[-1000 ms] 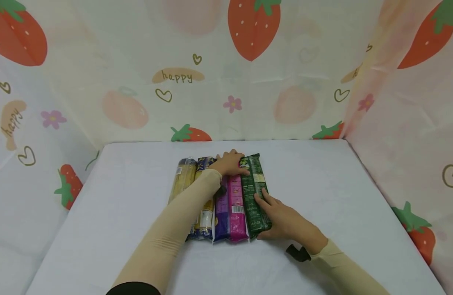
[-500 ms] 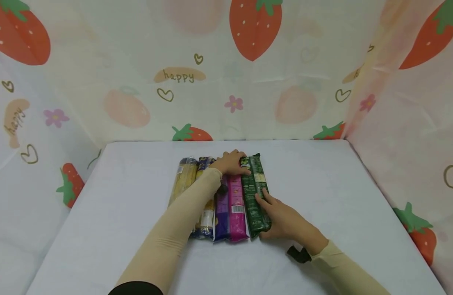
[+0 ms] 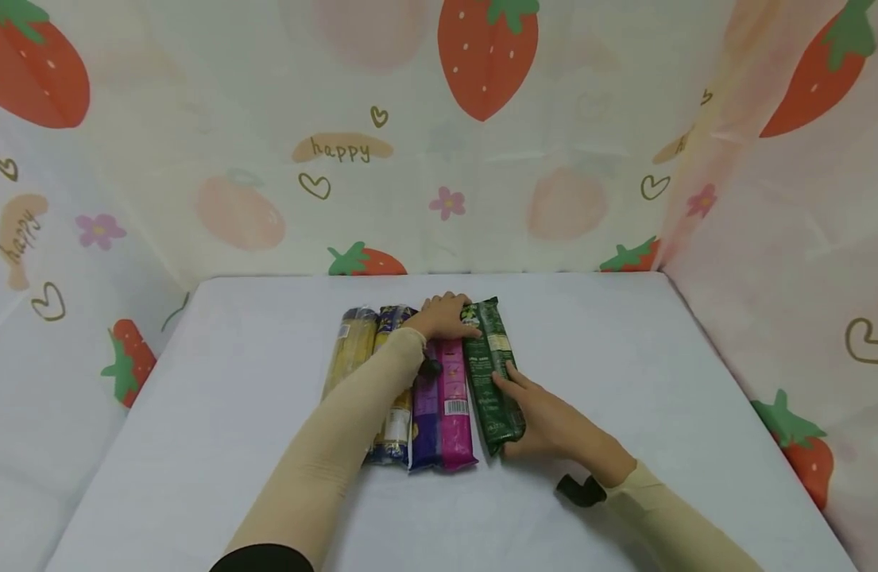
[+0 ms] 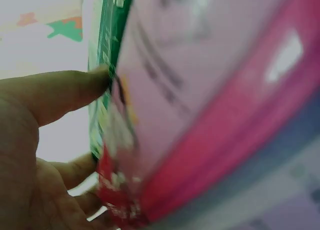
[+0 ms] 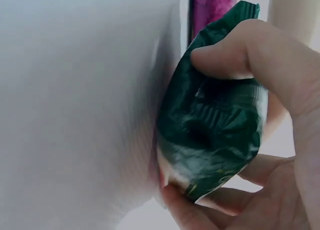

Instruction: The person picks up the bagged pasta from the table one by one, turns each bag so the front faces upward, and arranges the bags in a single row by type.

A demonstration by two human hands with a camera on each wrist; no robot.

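Observation:
A long green noodle packet [image 3: 487,373] lies at the right end of a row of packets. My right hand [image 3: 556,421] grips its near end; in the right wrist view the thumb and fingers are around the crinkled green wrapper. At the far end my left hand [image 3: 440,316] holds the same packet, the thumb [image 4: 75,92] on its left edge and fingers at its tip. Beside it lies the pink-and-purple packaging [image 3: 455,433], partly under the left hand and wrist. A gap separates its near end from the green packet.
Left of these lie a blue-and-gold packet [image 3: 396,429] and a clear packet of yellow noodle sticks [image 3: 354,345], both partly covered by the left forearm. All rest on a white-covered table [image 3: 610,342]. Strawberry-printed cloth [image 3: 381,214] stands around the back and sides.
The near end of the green packet has risen slightly in my right hand and swung a little away from the pink packaging, widening the gap. The left hand stays at the far end.

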